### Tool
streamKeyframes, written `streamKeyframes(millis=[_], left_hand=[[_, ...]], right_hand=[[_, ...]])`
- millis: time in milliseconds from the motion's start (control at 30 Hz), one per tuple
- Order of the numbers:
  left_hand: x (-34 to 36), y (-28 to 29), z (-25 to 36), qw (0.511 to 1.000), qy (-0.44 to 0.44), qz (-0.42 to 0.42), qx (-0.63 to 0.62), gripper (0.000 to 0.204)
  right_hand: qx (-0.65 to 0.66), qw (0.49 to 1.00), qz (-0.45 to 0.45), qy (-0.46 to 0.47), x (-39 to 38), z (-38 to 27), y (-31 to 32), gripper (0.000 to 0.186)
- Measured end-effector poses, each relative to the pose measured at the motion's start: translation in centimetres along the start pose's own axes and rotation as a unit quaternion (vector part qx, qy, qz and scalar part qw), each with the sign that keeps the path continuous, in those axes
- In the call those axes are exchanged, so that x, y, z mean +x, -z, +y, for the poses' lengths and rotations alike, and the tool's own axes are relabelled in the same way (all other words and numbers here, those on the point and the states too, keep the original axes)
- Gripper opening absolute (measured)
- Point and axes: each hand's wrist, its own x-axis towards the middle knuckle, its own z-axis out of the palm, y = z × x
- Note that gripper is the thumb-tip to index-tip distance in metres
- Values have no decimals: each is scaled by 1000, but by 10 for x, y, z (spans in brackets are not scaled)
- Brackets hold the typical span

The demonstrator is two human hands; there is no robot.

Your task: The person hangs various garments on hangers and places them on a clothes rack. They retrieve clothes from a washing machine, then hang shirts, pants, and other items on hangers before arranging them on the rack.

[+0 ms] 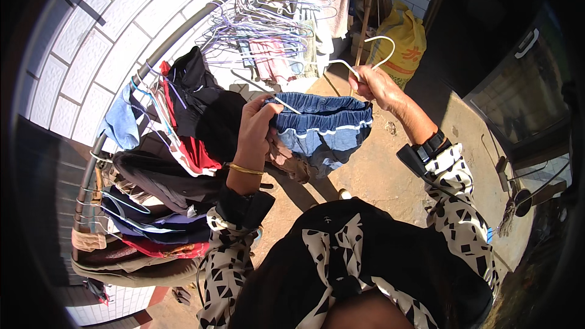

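A pair of blue denim shorts [323, 132] with an elastic waistband hangs in front of me, its waist opening toward me. My left hand [251, 128] is closed on the left end of the waistband. My right hand [379, 88] grips a white clothes hanger [386, 55] below its hook, just above the shorts' right end. One end of a white rod, seemingly the hanger's, shows at the waistband by my left thumb. Brownish cloth [287, 157] hangs below my left hand; whether it is held too, I cannot tell.
A metal rail [183, 30] runs along the white brick wall at left. From it hang many empty hangers [259, 33], a black garment [204, 94], a light blue cloth [124, 120] and dark clothes. A yellow sack [399, 45] stands behind my right hand. A broom [509, 219] lies right.
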Motion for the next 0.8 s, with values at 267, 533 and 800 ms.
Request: streamKeyframes(millis=[267,533,800], left_hand=[[-33,10,-43,990,7,-141,-30,21],[-52,39,-57,994,-19,-108,-6,22],[-73,75,-48,995,-32,-97,19,27]], right_hand=[[140,988,58,30,24,-57,-8,52],[-198,968,-30,152,116,-90,-104,36],[-423,867,114,238,221,-152,-232,31]])
